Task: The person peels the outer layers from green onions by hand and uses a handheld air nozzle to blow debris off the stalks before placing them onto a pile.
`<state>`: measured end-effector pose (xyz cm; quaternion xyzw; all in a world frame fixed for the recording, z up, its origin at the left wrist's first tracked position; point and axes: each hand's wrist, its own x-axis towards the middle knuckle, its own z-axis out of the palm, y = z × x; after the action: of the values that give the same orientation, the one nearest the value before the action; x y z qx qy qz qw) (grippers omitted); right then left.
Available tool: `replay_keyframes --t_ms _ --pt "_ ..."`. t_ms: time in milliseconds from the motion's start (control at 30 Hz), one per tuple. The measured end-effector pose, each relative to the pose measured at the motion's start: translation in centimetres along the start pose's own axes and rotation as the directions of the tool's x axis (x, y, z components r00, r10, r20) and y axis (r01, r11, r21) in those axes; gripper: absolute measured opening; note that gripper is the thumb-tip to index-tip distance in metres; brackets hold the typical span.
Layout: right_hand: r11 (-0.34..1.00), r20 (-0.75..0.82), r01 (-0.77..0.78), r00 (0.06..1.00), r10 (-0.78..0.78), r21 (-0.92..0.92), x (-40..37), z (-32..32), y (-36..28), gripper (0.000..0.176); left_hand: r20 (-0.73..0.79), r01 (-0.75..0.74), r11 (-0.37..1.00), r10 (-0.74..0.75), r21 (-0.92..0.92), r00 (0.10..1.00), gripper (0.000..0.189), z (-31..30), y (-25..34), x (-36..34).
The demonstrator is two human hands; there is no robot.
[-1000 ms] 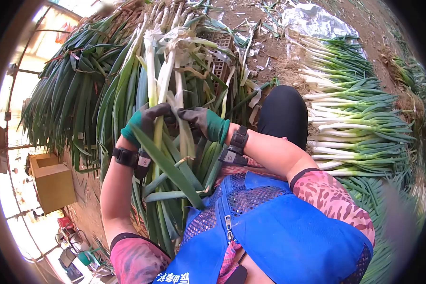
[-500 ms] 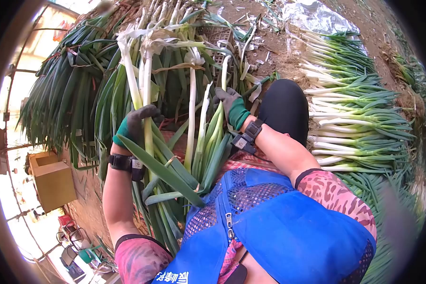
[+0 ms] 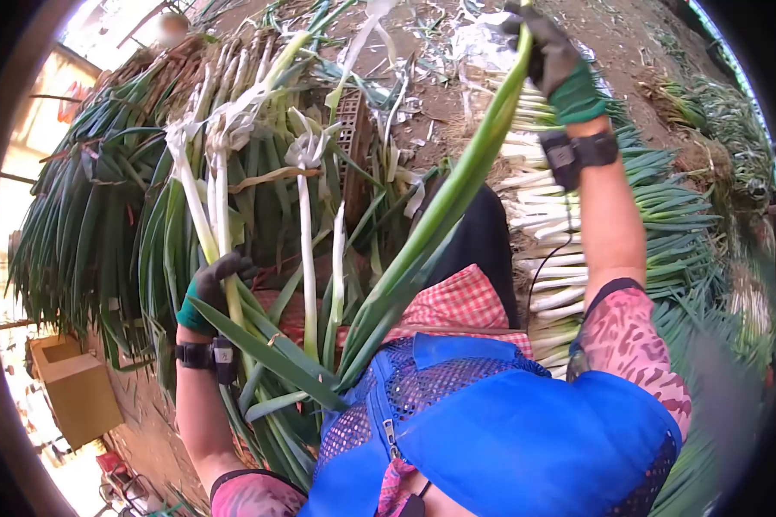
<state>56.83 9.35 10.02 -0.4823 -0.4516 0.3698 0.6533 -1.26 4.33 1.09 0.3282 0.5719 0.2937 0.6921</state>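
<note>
My left hand (image 3: pixel 213 293), in a dark glove with a green cuff, is closed around the white-and-green stalks of scallions (image 3: pixel 222 211) lying across my lap. Loose pale skins hang from their tops. Raised at the upper right, my right hand (image 3: pixel 560 65) grips one end of a long scallion (image 3: pixel 461 194). Its green leaves slant down to my lap. Between my hands, another white-stemmed scallion (image 3: pixel 307 250) with peeled skin at its tip stands among the leaves. Below my right hand is a row of clean white-stemmed scallions (image 3: pixel 547 228).
A tall heap of unpeeled scallions (image 3: pixel 86 224) fills the left side. A brown plastic crate (image 3: pixel 351 146) sits behind my lap, near scattered peelings. Silvery sheeting (image 3: pixel 487 47) lies at the top of the clean row. A cardboard box (image 3: pixel 78 388) stands at lower left.
My right hand has swung up and to the right, carrying one end of a scallion away from the bunch. My left hand keeps its hold; the view has shifted slightly.
</note>
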Motion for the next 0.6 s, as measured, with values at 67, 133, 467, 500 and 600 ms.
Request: replay_keyframes --t_ms 67,133,467,500,600 --pt "0.977 -0.03 0.155 0.987 -0.161 -0.147 2.5 -3.4 -5.7 0.045 0.053 0.017 0.996 -0.012 -0.088 0.998 0.036 -1.3 -1.1 1.1" --pt "0.89 -0.103 0.276 0.937 -0.332 -0.363 5.4 -6.6 -8.5 0.039 0.038 0.01 0.993 -0.006 -0.118 0.999 0.036 -1.0 -1.1 0.8" --pt "0.989 -0.068 0.143 0.987 -0.146 -0.049 4.2 -2.2 -8.5 0.035 0.075 -0.148 0.926 0.129 0.348 0.989 0.019 0.9 -1.1 2.4" --pt "0.99 -0.029 0.131 0.991 -0.13 0.043 2.8 1.0 -7.1 0.035 0.028 -0.05 0.969 0.045 0.244 0.999 0.022 1.3 -1.0 2.8" --pt "0.894 0.267 0.379 0.911 -0.315 -0.238 3.0 4.8 0.8 0.023 0.088 -0.064 0.861 0.022 0.505 0.996 0.038 1.7 1.2 2.8"
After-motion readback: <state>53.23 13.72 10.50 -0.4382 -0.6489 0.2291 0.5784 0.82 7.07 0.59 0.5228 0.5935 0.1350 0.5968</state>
